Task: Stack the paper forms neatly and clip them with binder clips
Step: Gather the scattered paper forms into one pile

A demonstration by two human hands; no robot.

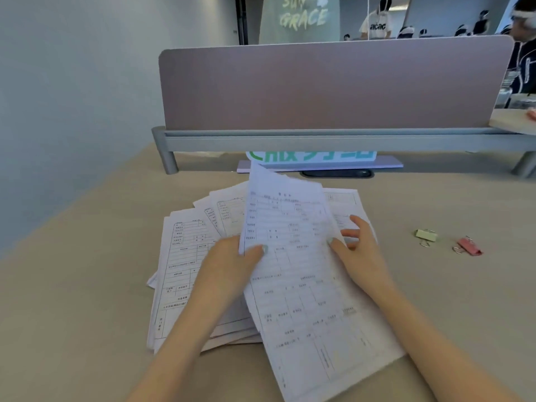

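Observation:
Several white paper forms lie fanned out on the beige desk [72,285]; the loose spread [185,256] reaches left and behind. A raised bundle of forms [290,227] tilts up in the middle. My left hand [232,265] pinches its left edge, thumb on top. My right hand [359,250] holds the bundle's right edge, with its fingers spread behind the sheets. A yellow-green binder clip [425,235] and a pink binder clip [468,246] rest on the desk to the right, apart from both hands.
A mauve divider panel [319,88] on a grey rail [290,140] bounds the desk's far side. Under it lie a flat lilac board with a green-lettered sign [319,162] and a dark cable slot [338,173]. People sit beyond the divider at the back right.

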